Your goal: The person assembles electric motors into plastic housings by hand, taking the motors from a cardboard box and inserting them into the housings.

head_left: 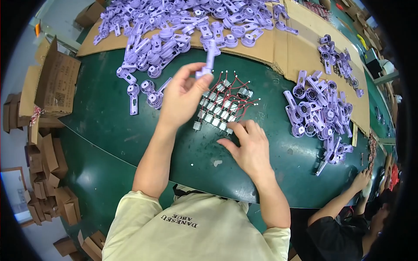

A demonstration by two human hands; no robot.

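Observation:
My left hand (185, 93) is raised over the green table, pinching a purple plastic housing (210, 56) between thumb and fingers. The housing is seen edge-on, its narrow end pointing up. Below and to the right lies a cluster of small silver motors (216, 109) with red wires and white connectors, arranged in rough rows. My right hand (250, 145) rests low at the near right corner of this cluster. Its thumb and index finger are apart, and the index fingertip is at a motor (229, 130); whether it touches is hard to tell.
A big heap of purple housings (163, 32) covers cardboard (285, 48) at the back. Another pile (320, 104), some with dark round parts inside, lies right. An open carton (56, 89) stands left. A co-worker's hand (360, 180) is at the right edge of the table (126, 143).

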